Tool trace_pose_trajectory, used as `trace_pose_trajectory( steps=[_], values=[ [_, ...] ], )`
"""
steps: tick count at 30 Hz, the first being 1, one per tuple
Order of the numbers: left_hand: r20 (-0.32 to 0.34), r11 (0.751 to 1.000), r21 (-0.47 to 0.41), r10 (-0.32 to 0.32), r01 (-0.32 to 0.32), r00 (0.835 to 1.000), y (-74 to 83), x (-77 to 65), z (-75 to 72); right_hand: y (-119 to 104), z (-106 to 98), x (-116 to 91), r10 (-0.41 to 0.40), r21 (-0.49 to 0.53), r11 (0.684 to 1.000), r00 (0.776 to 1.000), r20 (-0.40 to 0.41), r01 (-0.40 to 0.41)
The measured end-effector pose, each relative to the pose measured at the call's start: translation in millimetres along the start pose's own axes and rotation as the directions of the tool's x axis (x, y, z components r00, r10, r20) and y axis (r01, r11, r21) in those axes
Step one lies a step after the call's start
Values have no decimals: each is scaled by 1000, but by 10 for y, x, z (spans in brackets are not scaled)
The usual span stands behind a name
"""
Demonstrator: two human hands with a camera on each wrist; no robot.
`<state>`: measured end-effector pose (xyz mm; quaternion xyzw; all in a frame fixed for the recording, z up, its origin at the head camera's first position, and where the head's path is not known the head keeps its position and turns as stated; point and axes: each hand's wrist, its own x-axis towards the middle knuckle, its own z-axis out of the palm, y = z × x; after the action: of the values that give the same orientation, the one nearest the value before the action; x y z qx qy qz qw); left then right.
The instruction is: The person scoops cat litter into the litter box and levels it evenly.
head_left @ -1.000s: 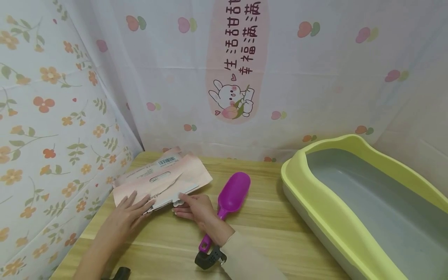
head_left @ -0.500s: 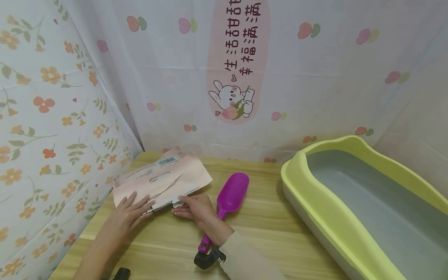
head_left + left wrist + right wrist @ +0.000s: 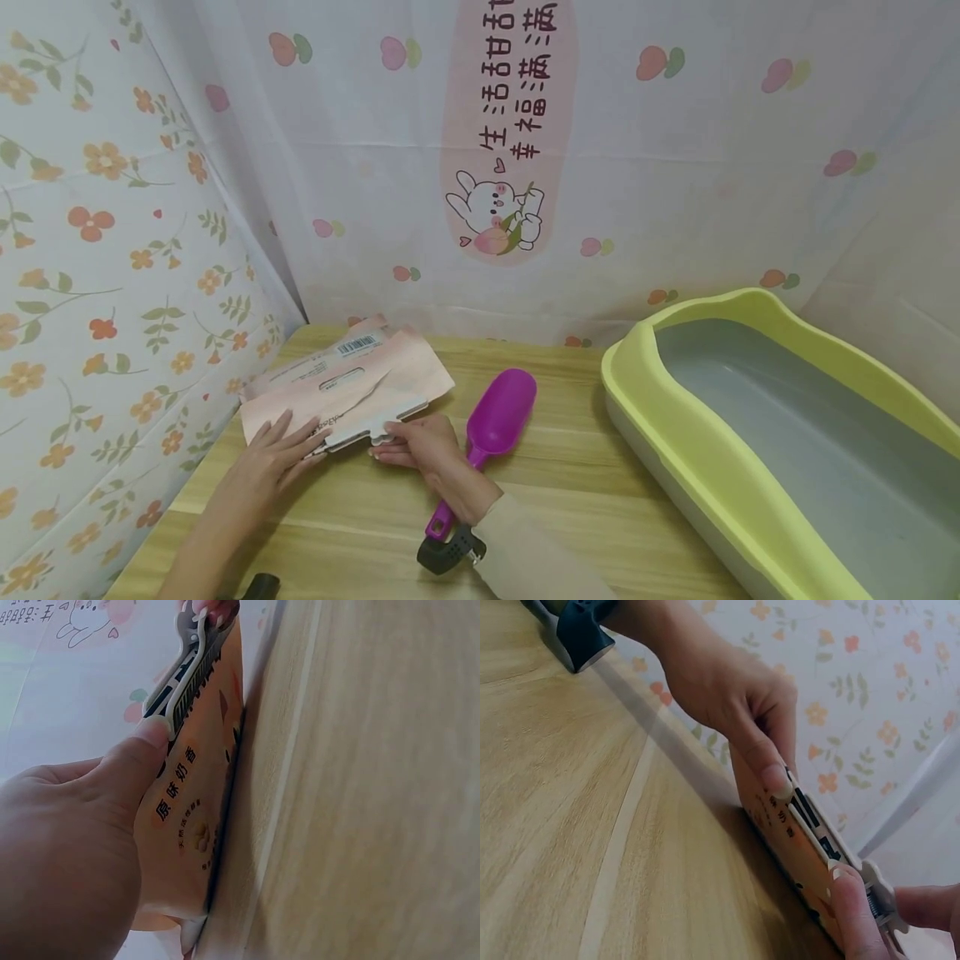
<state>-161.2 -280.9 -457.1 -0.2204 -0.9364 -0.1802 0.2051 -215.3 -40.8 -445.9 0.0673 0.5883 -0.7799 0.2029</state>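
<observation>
A pale pink printed bag lies at the left of the table, with a long white bag clip along its near edge. My left hand holds the bag beside the clip's left end, fingers spread over the top. In the left wrist view, its thumb presses by the end of the clip. With thumb and fingers, my right hand pinches the clip's spring tabs, seen in the right wrist view. The clip's two bars stand slightly apart there. Part of the bag is hidden under my left hand.
A purple scoop lies just right of my right hand, its handle partly under that wrist. A large grey litter tray with a yellow rim stands at the right. Patterned cloth hangs behind and left of the wooden table.
The near edge of the clip shows a little more, and its right end sits slightly more lifted off the bag. Both hands keep almost the same place.
</observation>
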Motion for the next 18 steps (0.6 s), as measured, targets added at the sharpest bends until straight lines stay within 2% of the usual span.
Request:
trace_pose_trajectory(
  steps=[9, 14, 18],
  values=[
    [39, 998, -39, -39, 41, 998, 28, -3, -29, -52, -28, -70, 17, 0, 1000, 1000, 4, -17],
    [36, 999, -37, -29, 31, 999, 19, -6, -16, -74, -45, -144, 14, -7, 1000, 1000, -14, -14],
    [36, 998, -48, -32, 34, 999, 7, 1, -16, -137, -49, -236, -4, -10, 1000, 1000, 1, 4]
  ],
)
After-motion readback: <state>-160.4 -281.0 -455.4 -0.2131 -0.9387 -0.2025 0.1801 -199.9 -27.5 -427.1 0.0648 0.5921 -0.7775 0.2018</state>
